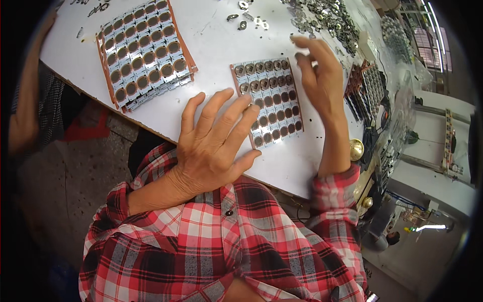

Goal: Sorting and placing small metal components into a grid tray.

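Note:
In front of me a circuit-board panel lies flat on the white table, with rows of round dark discs. Its two far rows carry small metal clips; the nearer rows show bare discs. My left hand is spread, palm down, its fingertips at the panel's left edge. Beyond the panel's right edge my right hand is raised, slightly blurred, with its index finger and thumb apart and nothing visible between them. Past its fingers lies a heap of loose metal clips.
A stack of similar panels lies at the far left, and another stack stands at the right. Several loose clips are scattered at the back. A brass-coloured knob sits by my right forearm. Another person's arm shows at the left edge.

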Available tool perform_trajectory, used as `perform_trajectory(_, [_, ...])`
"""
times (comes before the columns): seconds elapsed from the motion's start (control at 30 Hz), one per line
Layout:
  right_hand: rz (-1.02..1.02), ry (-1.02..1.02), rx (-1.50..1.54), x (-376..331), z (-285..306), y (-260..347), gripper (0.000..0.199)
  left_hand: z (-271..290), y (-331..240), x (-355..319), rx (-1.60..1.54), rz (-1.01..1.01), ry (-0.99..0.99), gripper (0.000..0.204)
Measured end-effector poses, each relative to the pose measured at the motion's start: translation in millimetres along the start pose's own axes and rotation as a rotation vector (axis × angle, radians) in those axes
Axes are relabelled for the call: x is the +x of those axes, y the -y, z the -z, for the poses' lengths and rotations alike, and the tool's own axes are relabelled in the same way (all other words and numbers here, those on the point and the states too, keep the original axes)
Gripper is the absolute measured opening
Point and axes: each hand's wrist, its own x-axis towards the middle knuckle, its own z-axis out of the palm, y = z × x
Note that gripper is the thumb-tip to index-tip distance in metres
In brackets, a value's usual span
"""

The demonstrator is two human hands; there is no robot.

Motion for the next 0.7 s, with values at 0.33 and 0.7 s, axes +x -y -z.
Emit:
perform_trajectory(0.33, [-0.062,-0.011,0.033,0.9,-2.2,-42.0,0.017,-1.7,3.8,-2.6,-0.062,0.01,0.066,0.067])
perform_trajectory(0.7, [0.045,0.035,-0.047,11.8,-2.4,-58.0,0.023,-4.1,2.9,-3.9,-0.029,0.012,0.039,0.069])
